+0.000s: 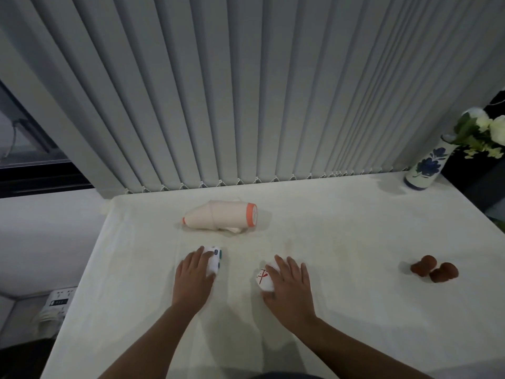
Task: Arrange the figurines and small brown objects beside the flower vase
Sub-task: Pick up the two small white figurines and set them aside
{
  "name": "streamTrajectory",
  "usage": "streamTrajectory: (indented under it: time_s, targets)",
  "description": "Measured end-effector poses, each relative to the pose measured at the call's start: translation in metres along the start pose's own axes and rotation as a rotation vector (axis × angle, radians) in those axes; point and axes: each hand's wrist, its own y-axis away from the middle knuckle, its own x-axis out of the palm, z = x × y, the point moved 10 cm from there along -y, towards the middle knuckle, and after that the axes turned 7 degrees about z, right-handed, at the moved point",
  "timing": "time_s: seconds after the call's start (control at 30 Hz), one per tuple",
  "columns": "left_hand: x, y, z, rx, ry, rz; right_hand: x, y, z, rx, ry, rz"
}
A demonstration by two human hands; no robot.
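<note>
My left hand (191, 277) lies over a small white figurine with teal dots (214, 259) on the white table, fingers wrapped on it. My right hand (289, 288) covers another white figurine with red marks (263, 279), gripping it from the right. A larger peach figurine with an orange ring (221, 219) lies on its side beyond my hands. Two small brown objects (434, 269) sit together at the right. The flower vase (426, 166), white with blue flowers, stands at the far right corner holding white blooms.
The white cloth-covered table (341, 310) ends at grey vertical blinds (246, 91) along the back. A dark window and ledge are at the left, with a white power strip (61, 298) lower left. A dark object stands behind the vase.
</note>
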Motion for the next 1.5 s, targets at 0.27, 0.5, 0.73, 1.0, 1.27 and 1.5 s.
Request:
streamTrajectory:
  time_s: [0.27,0.5,0.73,1.0,1.27,1.5]
  targets:
    - [0.013,-0.022,0.009,0.073,0.011,0.055,-0.002,-0.021,0.003,-0.038,0.079,0.021]
    - [0.020,-0.022,0.016,-0.039,0.126,0.137,0.007,-0.024,0.006,-0.083,0.091,0.054]
    - [0.022,-0.026,0.017,-0.028,0.110,0.141,0.007,-0.031,-0.001,-0.117,0.036,0.067]
    - [0.022,-0.030,-0.002,0.074,0.152,0.086,-0.001,-0.028,-0.010,-0.096,0.050,0.077]
    - [0.025,-0.028,-0.038,0.179,0.195,0.091,-0.019,-0.031,-0.027,-0.122,-0.117,0.073]
    - [0.020,-0.028,-0.055,0.213,0.234,0.082,-0.026,-0.030,-0.027,-0.091,-0.175,0.011]
